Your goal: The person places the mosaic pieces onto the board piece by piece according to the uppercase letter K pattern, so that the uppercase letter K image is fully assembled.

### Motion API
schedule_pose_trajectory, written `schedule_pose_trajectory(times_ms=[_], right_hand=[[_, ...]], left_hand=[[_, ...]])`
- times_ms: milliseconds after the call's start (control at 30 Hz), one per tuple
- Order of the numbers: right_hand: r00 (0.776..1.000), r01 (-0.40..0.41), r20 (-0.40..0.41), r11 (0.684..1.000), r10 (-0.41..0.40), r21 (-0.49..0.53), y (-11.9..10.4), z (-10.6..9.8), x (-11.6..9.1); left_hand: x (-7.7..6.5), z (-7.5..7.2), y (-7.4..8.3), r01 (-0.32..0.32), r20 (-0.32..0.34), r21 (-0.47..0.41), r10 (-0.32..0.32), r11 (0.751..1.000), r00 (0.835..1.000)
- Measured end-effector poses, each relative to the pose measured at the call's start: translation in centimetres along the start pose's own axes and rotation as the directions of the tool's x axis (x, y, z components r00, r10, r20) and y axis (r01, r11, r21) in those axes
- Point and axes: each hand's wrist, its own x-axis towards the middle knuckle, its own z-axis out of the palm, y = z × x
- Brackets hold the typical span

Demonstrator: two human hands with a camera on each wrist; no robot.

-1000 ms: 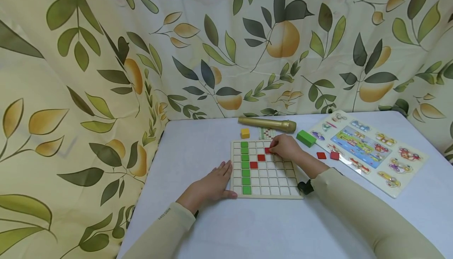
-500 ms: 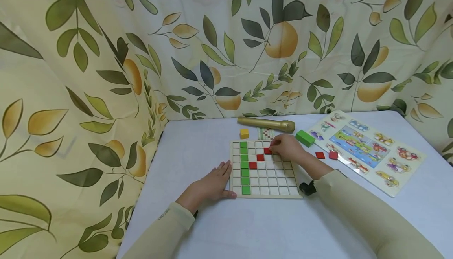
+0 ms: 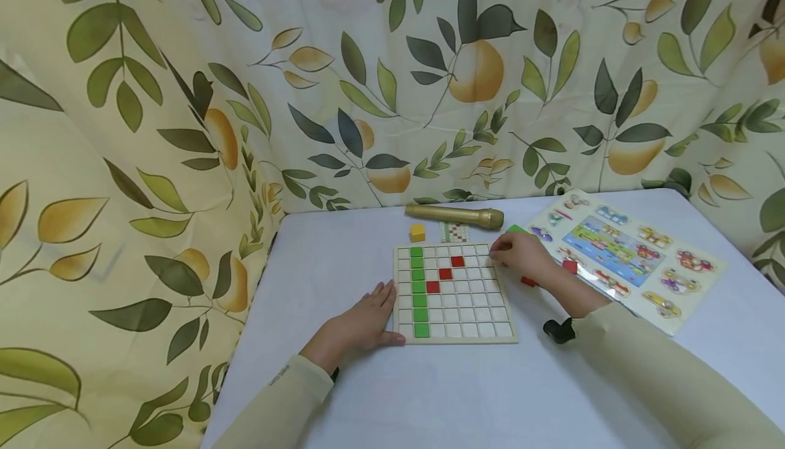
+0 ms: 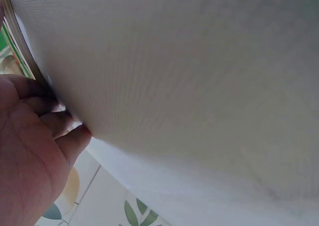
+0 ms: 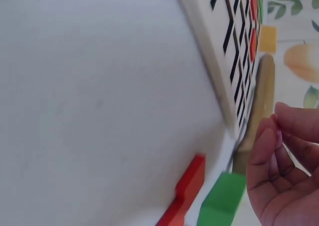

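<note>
A white gridded board point(image 3: 466, 311) in a pale wooden frame lies on the table, with a column of green tiles point(image 3: 420, 287) near its left side. Three red tiles point(image 3: 445, 274) form a diagonal to the right of that column. My left hand point(image 3: 366, 319) rests against the board's left edge, fingers extended, thumb at the lower corner. Beyond the board's upper right corner is my right hand point(image 3: 524, 256), its fingers curled. In the right wrist view, the thumb and forefinger tips meet with nothing visible between them. Two loose red pieces point(image 5: 191, 178) lie near this hand.
A green block point(image 5: 219, 201) is partly hidden behind my right hand in the head view. Behind the board are a yellow cube point(image 3: 417, 233), a small patterned card point(image 3: 454, 232) and a gold microphone point(image 3: 454, 215). A picture puzzle board point(image 3: 659, 313) lies at the right.
My right hand has moved right, off the upper right red tile, which stays on the board. It now partly covers the green block and one loose red piece. The left hand stays at the board's edge.
</note>
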Motion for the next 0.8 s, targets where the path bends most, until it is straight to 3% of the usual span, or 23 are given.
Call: schedule_pose_trajectory(times_ms=[400, 800], right_hand=[[0.994, -0.106, 0.006, 0.994, 0.106, 0.003, 3.2, -2.6, -2.7], [0.988, -0.156, -0.016, 0.987, 0.156, 0.025, 5.2, -4.1, -4.5]], left_hand=[[0.5, 0.6, -0.3, -0.002, -0.002, 0.008, 0.002, 1.0, 1.0], [0.4, 0.5, -0.1, 0.003, 0.003, -0.014, -0.003, 1.0, 1.0]])
